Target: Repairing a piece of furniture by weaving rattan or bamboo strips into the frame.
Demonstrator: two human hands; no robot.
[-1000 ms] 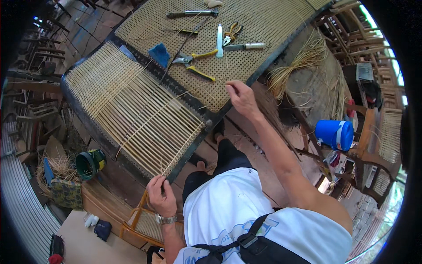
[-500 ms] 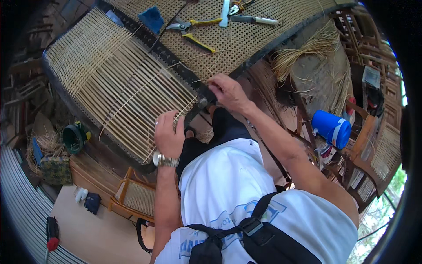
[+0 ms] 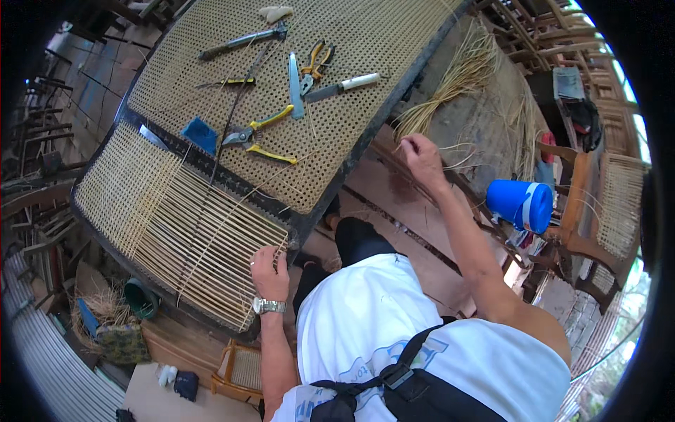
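Note:
A dark-framed woven cane panel (image 3: pixel 105 184) lies at the left, finely woven at its far left. Toward me, long parallel cane strands (image 3: pixel 211 235) run across it, with a few crosswise strands. My left hand (image 3: pixel 270 273), wearing a watch, rests on the panel's near right corner, thumb apart from the fingers. Away to the right, my right hand (image 3: pixel 423 163) is raised beside the loose bundle of cane strands (image 3: pixel 450 91). Its fingertips are pinched together; what is between them is too small to make out.
On the larger woven panel (image 3: pixel 204 95) lie yellow-handled pruning shears (image 3: pixel 264 135), pliers (image 3: pixel 316 67), a knife (image 3: pixel 344 86), a hammer (image 3: pixel 242 43) and a blue cloth (image 3: pixel 200 134). A blue water jug (image 3: pixel 520 205) stands right, near a wooden chair (image 3: pixel 576 193). A dark green bucket (image 3: pixel 140 298) stands left.
My right hand has moved from the panel's corner out to the right, near the cane bundle. My left hand stays at the panel's corner. The view has shifted, showing more tools.

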